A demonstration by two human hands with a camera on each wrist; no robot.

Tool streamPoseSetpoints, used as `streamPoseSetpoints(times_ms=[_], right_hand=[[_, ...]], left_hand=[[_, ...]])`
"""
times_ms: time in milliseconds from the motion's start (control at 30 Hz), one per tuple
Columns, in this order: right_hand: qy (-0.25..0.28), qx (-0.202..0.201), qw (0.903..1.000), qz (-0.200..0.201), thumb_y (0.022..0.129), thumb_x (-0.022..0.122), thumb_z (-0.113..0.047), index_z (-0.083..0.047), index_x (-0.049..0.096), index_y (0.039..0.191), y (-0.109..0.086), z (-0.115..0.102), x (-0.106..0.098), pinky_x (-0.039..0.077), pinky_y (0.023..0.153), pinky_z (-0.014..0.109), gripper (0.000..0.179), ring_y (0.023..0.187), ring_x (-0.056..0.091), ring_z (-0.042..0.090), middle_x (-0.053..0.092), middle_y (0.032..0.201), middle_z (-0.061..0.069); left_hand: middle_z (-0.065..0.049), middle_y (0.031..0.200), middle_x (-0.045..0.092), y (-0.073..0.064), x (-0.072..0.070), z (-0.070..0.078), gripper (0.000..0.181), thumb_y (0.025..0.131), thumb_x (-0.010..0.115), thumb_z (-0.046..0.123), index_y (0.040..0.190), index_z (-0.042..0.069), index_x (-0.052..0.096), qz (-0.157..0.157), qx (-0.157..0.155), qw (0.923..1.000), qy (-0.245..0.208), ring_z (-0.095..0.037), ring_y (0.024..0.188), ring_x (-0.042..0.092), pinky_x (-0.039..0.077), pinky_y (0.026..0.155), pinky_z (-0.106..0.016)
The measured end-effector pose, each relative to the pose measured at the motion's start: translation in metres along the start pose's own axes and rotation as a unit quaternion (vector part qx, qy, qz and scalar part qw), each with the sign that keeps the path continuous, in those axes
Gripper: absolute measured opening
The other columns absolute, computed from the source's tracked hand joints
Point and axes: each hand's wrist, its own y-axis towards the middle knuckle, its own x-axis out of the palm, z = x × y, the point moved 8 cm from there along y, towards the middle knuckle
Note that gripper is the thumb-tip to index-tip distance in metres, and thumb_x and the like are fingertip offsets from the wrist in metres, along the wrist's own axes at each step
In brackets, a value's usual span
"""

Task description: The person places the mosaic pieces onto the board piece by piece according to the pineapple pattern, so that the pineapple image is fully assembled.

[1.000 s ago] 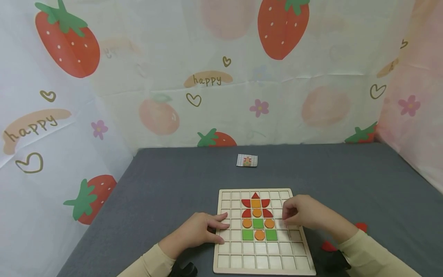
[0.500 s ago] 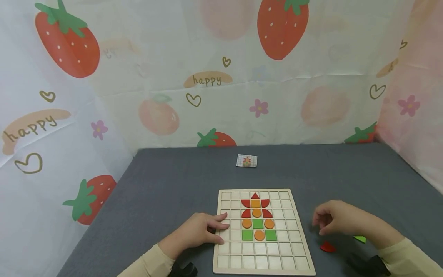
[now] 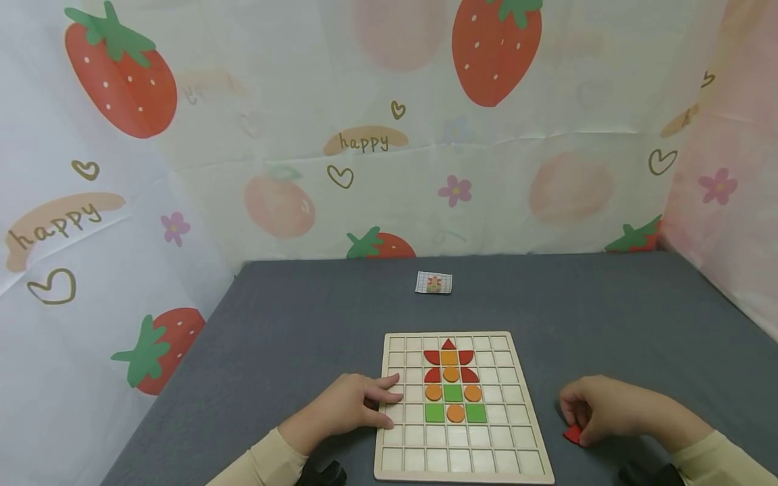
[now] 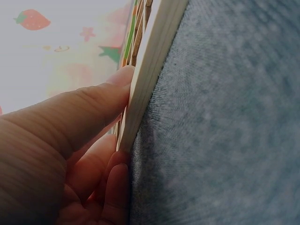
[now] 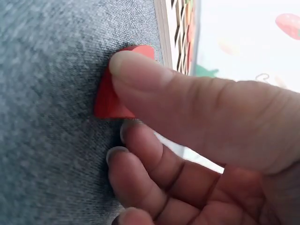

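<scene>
A wooden grid board (image 3: 407, 460) lies on the grey cloth, with red, orange and green pieces set in its upper and middle cells. My left hand (image 3: 352, 403) rests at the board's left edge, fingers extended over the rim. In the left wrist view, the thumb (image 4: 93, 104) touches the rim and the lower fingers lie against its side. Right of the board, my right hand (image 3: 616, 410) pinches a red quarter-circle piece (image 3: 572, 434) at the cloth. The right wrist view has the thumb over this red piece (image 5: 107, 102); the index fingertip is hidden.
A small card (image 3: 434, 283) printed with a coloured grid figure lies farther back on the grey cloth (image 3: 316, 317). Printed curtains (image 3: 389, 196) stand behind and at both sides. Dark wrist straps (image 3: 325, 474) show below the hands.
My right hand has moved from above the board's right side out to the cloth and down onto the red piece. A green piece seen beside it is now hidden. The left hand stays put.
</scene>
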Motion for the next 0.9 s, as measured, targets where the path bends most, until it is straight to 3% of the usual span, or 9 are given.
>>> streamPoseSetpoints(times_ms=[233, 567, 900], right_hand=[[-0.013, 0.009, 0.9997, 0.021, 0.065, 0.072, -0.003, -0.011, 0.054, 0.068, 0.003, -0.005, -0.002, 0.035, 0.045, 0.019, 0.020, 0.050, 0.042, 0.001, 0.048, 0.058, -0.012], [0.035, 0.018, 0.9974, 0.061, 0.083, 0.065, -0.013, -0.012, 0.067, 0.080, 0.032, -0.029, 0.000, 0.046, 0.048, 0.027, 0.004, 0.054, 0.053, 0.010, 0.062, 0.067, -0.001], [0.047, -0.024, 0.9941, 0.095, 0.078, 0.070, -0.009, -0.012, 0.064, 0.073, 0.073, -0.074, 0.030, 0.044, 0.056, 0.023, 0.009, 0.061, 0.053, 0.008, 0.060, 0.067, -0.005]], left_hand=[[0.009, 0.130, 0.051, 0.000, 0.000, -0.001, 0.046, 0.068, 0.078, 0.033, 0.112, 0.023, 0.067, -0.002, -0.004, 1.0000, -0.008, -0.013, 0.121, 0.047, 0.040, 0.097, -0.036], [0.009, 0.129, 0.052, 0.000, -0.001, 0.001, 0.046, 0.068, 0.078, 0.033, 0.112, 0.023, 0.067, 0.002, -0.002, 1.0000, 0.001, -0.012, 0.120, 0.048, 0.041, 0.096, -0.034], [0.009, 0.130, 0.051, 0.000, 0.000, 0.001, 0.047, 0.069, 0.077, 0.034, 0.113, 0.023, 0.066, -0.001, 0.003, 1.0000, 0.005, -0.012, 0.120, 0.047, 0.041, 0.096, -0.033]])
